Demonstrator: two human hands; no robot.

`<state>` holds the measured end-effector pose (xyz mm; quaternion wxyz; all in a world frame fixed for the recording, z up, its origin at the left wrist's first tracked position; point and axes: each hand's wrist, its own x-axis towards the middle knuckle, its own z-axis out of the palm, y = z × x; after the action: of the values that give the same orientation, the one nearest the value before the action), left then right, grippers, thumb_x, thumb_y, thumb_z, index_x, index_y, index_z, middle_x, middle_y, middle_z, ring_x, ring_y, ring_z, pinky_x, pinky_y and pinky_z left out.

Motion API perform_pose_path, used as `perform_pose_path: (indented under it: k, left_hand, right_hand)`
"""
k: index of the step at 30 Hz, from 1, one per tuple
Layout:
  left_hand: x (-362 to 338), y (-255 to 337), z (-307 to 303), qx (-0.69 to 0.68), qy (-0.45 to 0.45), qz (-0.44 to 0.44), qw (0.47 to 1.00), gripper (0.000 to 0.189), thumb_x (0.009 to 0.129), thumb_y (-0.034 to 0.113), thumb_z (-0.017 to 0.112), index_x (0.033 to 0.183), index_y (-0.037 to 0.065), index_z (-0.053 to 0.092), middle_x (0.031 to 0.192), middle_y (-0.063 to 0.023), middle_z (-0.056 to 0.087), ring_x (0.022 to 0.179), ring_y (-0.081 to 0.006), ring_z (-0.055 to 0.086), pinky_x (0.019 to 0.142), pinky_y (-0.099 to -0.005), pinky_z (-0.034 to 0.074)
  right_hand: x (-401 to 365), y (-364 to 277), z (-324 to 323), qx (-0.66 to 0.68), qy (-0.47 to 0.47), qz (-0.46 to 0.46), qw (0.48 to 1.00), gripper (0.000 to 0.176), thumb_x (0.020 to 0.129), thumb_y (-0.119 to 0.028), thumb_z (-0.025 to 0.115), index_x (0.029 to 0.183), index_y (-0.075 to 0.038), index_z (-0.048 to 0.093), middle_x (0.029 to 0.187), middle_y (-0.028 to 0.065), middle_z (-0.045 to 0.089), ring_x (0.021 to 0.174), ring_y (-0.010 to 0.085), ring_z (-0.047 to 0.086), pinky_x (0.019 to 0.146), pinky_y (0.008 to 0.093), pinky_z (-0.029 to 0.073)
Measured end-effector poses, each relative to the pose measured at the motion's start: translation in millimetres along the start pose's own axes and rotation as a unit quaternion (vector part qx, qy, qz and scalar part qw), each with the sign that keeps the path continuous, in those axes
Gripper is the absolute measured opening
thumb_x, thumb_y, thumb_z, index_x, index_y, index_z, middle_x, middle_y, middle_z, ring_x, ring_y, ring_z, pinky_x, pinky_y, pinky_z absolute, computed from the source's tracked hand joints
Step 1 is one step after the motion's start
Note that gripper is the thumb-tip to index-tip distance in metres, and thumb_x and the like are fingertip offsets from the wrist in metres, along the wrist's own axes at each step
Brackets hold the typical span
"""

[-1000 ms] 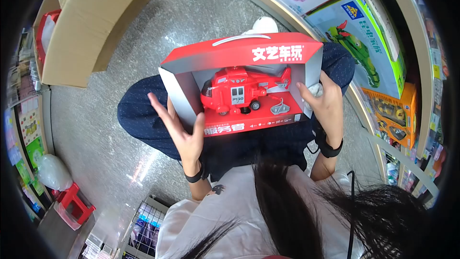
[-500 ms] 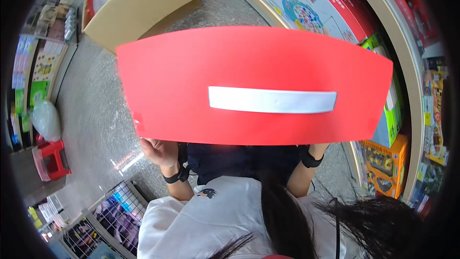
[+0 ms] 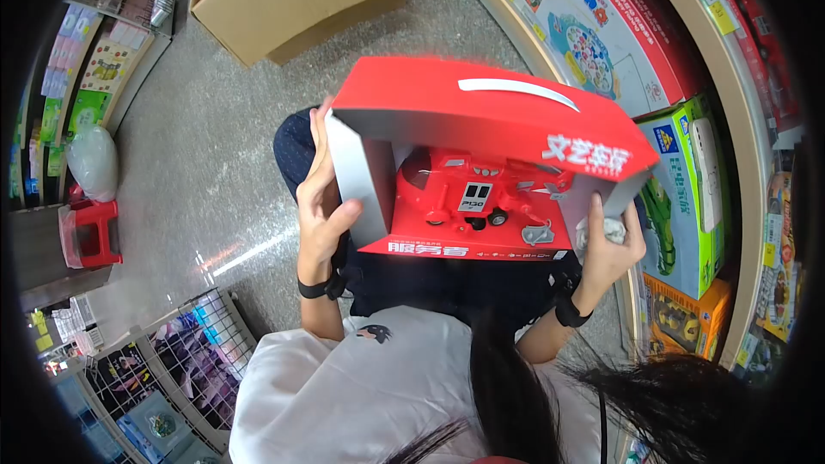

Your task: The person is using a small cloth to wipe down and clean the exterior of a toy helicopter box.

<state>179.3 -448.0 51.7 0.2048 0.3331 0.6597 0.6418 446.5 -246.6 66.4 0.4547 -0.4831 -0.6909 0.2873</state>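
Note:
A red toy box (image 3: 387, 86) with a white strap handle (image 3: 519, 89) is held up in front of my body, tilted, its open display side facing me. Inside sits a red toy helicopter (image 3: 473, 193). My left hand (image 3: 321, 206) is against the box's left side, thumb apart from the fingers that reach behind it. At the right end, my right hand (image 3: 612, 245) grips the box, with a crumpled white wad (image 3: 608, 230) between the hand and the box.
An open cardboard box (image 3: 301, 0) stands on the floor ahead. Shelves of boxed toys (image 3: 593, 34) curve along the right. At left are a red stool (image 3: 93, 232), a white plastic bag (image 3: 92, 161) and stocked shelves; a wire rack (image 3: 185, 361) is at lower left.
The red box has turned from its top face to its open front, so the helicopter now shows. Both hands have come up along its sides. The view has shifted slightly.

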Motion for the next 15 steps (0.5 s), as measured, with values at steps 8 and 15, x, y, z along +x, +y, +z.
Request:
perform_pose_path:
  k: [8,15]
  left_hand:
    - [1.7,-29.0,29.6,-0.058,-0.124,-0.125,0.983,0.088,0.091,0.033,0.059,0.155,0.005,0.006,0.162,-0.0155,0.004,0.149,-0.0263,0.005,0.118,-0.0366,0.007]
    - [2.7,-44.7,39.6,-0.112,-0.082,-0.182,0.974,0.071,0.097,0.020,0.049,0.155,0.005,0.011,0.161,-0.0136,0.012,0.148,-0.0248,0.013,0.118,-0.0348,0.011]
  right_hand:
    - [4.0,29.5,12.9,-0.033,-0.143,0.127,0.981,0.029,0.085,-0.015,0.073,0.105,0.006,0.066,0.079,0.0037,0.067,0.071,0.0064,0.055,0.066,0.0253,0.047]
    - [11.2,38.4,2.3,-0.143,-0.120,0.127,0.974,0.032,0.098,-0.022,0.056,0.113,0.004,0.066,0.097,0.0176,0.071,0.086,0.0154,0.064,0.078,0.0310,0.049]
